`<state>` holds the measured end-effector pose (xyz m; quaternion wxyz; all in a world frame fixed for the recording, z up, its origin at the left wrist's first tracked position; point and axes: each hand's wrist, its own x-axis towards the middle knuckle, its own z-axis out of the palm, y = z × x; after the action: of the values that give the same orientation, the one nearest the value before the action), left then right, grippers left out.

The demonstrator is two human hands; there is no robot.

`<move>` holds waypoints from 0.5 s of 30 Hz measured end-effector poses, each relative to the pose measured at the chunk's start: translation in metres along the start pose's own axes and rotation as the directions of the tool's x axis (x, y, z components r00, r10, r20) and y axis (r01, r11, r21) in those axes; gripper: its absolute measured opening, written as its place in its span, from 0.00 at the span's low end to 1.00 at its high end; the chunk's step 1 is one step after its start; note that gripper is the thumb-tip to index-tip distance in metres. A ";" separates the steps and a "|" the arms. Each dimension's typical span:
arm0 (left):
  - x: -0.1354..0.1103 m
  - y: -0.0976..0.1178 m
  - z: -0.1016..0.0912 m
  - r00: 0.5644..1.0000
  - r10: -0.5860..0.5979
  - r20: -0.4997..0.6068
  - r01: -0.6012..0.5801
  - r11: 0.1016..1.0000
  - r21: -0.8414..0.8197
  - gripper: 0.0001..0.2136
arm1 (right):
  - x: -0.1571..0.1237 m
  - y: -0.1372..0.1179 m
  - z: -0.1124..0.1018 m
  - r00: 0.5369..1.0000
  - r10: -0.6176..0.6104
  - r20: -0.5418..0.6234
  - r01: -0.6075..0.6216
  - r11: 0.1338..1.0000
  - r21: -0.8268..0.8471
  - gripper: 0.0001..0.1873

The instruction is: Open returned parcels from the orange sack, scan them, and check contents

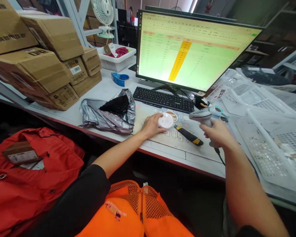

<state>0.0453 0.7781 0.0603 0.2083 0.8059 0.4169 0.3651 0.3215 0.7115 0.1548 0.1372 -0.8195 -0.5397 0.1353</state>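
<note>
My left hand (151,126) rests on the desk mat with its fingers closed round a small round white item (165,120). My right hand (218,133) grips the handle of a grey barcode scanner (201,116), whose head points left toward the white item. The scanner's cable hangs below my wrist. A yellow and black utility knife (188,135) lies on the mat between my hands. A crumpled silver plastic bag (106,113) with a black item (114,104) on top lies left of my left hand.
A black keyboard (163,98) sits before a monitor (191,51) showing a green spreadsheet. Stacked cardboard boxes (39,62) fill the left of the table. A blue tape dispenser (120,79), a white basket (117,59), white perforated trays (268,131) and a red sack (27,177) are nearby.
</note>
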 end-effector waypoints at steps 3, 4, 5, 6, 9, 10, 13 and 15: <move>0.001 0.000 0.000 1.000 -0.015 0.005 0.015 1.000 -0.011 0.39 | -0.021 -0.034 -0.016 0.939 -0.303 0.160 0.295 0.953 0.076 0.15; 0.001 -0.001 0.000 1.000 -0.024 0.007 0.024 1.000 -0.013 0.39 | -0.026 -0.045 -0.017 0.901 -0.388 0.196 0.380 0.922 0.080 0.14; 0.002 -0.001 0.000 0.999 -0.032 0.011 0.033 0.999 -0.016 0.40 | -0.030 -0.055 -0.016 0.864 -0.453 0.220 0.447 0.891 0.078 0.13; 0.002 -0.001 0.000 0.999 -0.039 0.013 0.039 0.999 -0.020 0.40 | -0.032 -0.063 -0.015 0.835 -0.499 0.232 0.497 0.865 0.071 0.13; 0.002 -0.002 0.001 0.999 -0.046 0.012 0.047 0.998 -0.039 0.40 | -0.029 -0.074 -0.009 0.808 -0.544 0.226 0.549 0.835 0.047 0.12; 0.002 -0.002 0.001 0.999 -0.047 0.012 0.048 0.998 -0.046 0.40 | -0.025 -0.072 -0.008 0.818 -0.533 0.216 0.536 0.843 0.049 0.12; 0.001 0.000 0.000 0.998 -0.066 0.022 0.067 0.997 -0.046 0.40 | -0.007 -0.055 -0.006 0.885 -0.431 0.176 0.428 0.902 0.053 0.14; 0.001 0.002 0.000 0.995 -0.093 0.034 0.094 0.995 -0.034 0.40 | 0.009 -0.036 -0.001 0.942 -0.323 0.091 0.325 0.946 -0.005 0.15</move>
<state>0.0464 0.7784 0.0622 0.2461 0.7876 0.4440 0.3491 0.2954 0.7333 0.1685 0.1254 -0.7140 -0.6740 0.1419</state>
